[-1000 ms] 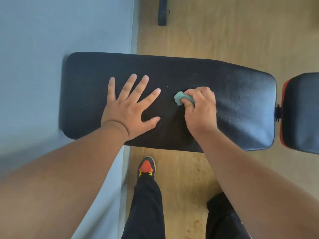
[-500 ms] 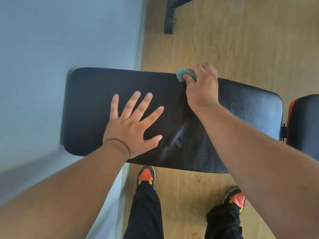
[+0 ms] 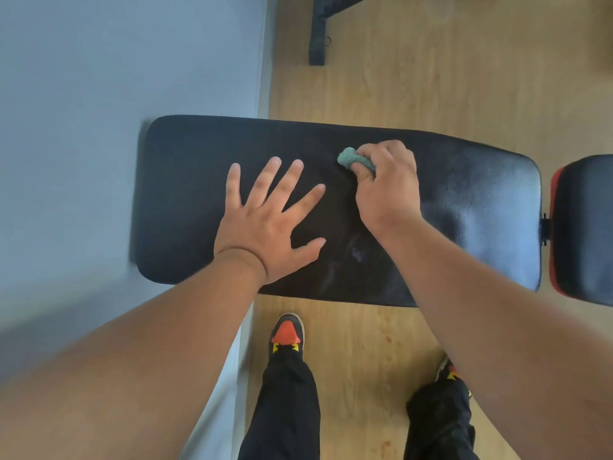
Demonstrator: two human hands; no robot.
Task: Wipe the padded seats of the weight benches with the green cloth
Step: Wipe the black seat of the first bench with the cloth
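A long black padded bench seat (image 3: 185,180) lies across the middle of the view. My left hand (image 3: 265,220) rests flat on it, fingers spread, holding nothing. My right hand (image 3: 388,187) is closed around a bunched green cloth (image 3: 350,158), which pokes out past my fingers and presses on the pad's upper middle. A second black pad with red trim (image 3: 583,227) adjoins the seat at the right edge, only partly in view.
A blue-grey wall (image 3: 116,78) meets the bench's left end. The wooden floor (image 3: 431,78) runs behind and below the bench. A black frame foot (image 3: 318,38) stands at the top. My legs and orange-toed shoes (image 3: 287,330) stand just in front of the bench.
My right hand with the cloth has moved back from the pad's far edge toward its middle. My left hand stays flat in the same spot.
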